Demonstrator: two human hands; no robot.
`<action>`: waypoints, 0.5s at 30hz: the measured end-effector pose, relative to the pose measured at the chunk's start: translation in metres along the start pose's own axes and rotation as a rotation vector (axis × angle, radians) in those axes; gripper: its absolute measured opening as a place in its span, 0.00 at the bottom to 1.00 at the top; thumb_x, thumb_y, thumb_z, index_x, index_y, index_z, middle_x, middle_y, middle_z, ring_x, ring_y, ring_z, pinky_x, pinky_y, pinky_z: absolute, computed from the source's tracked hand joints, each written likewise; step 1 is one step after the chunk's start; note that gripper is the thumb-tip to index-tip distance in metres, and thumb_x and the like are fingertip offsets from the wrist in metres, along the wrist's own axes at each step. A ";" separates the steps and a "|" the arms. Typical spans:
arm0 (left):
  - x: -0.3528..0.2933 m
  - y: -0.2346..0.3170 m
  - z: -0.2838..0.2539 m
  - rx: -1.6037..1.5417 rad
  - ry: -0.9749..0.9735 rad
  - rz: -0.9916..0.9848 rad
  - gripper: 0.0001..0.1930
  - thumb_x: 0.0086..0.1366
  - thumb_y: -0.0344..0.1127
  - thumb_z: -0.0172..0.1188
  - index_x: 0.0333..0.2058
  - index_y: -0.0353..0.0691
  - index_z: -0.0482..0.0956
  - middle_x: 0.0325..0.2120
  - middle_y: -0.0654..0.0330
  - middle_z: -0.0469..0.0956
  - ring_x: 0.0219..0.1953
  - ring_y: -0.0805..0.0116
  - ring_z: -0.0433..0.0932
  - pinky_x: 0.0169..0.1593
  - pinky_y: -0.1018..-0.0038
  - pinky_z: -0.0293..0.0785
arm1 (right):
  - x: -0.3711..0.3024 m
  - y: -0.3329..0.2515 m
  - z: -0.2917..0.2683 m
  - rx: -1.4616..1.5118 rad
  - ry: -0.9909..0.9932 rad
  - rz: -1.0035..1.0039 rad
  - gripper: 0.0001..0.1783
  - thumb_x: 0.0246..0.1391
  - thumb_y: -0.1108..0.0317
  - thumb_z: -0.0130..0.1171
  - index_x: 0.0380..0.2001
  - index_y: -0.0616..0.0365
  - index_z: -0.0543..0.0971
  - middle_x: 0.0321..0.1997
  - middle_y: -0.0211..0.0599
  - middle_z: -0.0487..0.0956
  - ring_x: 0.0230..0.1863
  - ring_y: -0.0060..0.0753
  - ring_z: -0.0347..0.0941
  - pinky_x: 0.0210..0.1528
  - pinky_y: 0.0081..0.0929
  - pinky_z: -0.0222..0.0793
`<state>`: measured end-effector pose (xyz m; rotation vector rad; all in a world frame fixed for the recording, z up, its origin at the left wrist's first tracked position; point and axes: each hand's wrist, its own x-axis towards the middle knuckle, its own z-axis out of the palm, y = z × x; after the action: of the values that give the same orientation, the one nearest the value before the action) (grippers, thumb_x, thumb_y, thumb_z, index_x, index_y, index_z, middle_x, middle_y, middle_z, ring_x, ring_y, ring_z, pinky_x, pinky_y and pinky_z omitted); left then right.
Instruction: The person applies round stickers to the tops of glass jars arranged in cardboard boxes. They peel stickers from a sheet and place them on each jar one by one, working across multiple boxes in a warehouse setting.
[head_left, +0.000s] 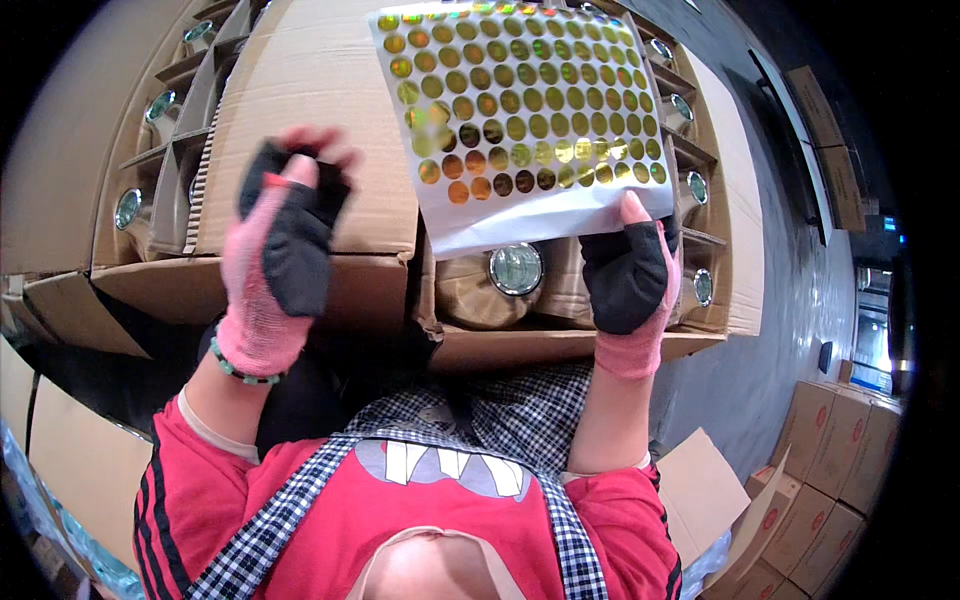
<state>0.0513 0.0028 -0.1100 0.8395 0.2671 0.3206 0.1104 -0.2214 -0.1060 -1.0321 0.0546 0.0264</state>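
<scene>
- The left hand (280,250) and the right hand (630,275) each wear a fingerless pink knit glove with a black palm patch.
- A green bead bracelet (235,368) circles the left wrist, at 8 o'clock of its glove.
- Red short sleeves carry black stripes.
- A black-and-white checked apron (520,410) has straps over the red top.

Left hand (280,240) blurring at fingertips, grasp unreadable. Sticker sheet (520,110) running off top edge, covering jars (516,268) below. Right hand (630,270) showing only thumb and palm, fingers hiding behind sheet. Box (310,120) flap covering left compartments.
</scene>
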 end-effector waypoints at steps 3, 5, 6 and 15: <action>0.007 0.009 -0.008 0.327 -0.140 0.670 0.24 0.52 0.36 0.56 0.47 0.33 0.61 0.47 0.52 0.63 0.49 0.63 0.63 0.50 0.70 0.59 | -0.004 -0.007 -0.012 -0.233 -0.147 0.096 0.18 0.43 0.72 0.54 0.41 0.62 0.69 0.36 0.33 0.72 0.38 0.27 0.68 0.41 0.23 0.64; -0.003 0.019 -0.006 0.791 -0.363 0.945 0.30 0.51 0.45 0.56 0.49 0.35 0.59 0.51 0.47 0.57 0.52 0.56 0.58 0.53 0.63 0.54 | -0.009 -0.009 -0.012 -0.189 -0.311 0.244 0.21 0.37 0.70 0.59 0.38 0.65 0.70 0.34 0.32 0.74 0.36 0.24 0.68 0.40 0.21 0.64; -0.006 0.026 -0.008 1.084 -0.521 1.023 0.32 0.51 0.49 0.56 0.50 0.36 0.59 0.52 0.45 0.54 0.54 0.51 0.55 0.56 0.61 0.50 | -0.013 -0.006 -0.016 -0.187 -0.322 0.288 0.24 0.33 0.69 0.62 0.37 0.65 0.70 0.35 0.34 0.74 0.36 0.24 0.69 0.39 0.20 0.64; -0.025 0.011 0.004 0.587 -0.769 -0.045 0.19 0.44 0.31 0.64 0.35 0.31 0.70 0.34 0.52 0.72 0.38 0.65 0.71 0.45 0.71 0.65 | -0.019 0.001 0.011 -0.396 -0.819 0.455 0.30 0.31 0.62 0.65 0.40 0.63 0.68 0.34 0.29 0.72 0.37 0.19 0.67 0.40 0.18 0.61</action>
<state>0.0277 -0.0032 -0.0964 1.4648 -0.3607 -0.1509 0.0917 -0.2116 -0.0998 -1.3173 -0.4794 0.8977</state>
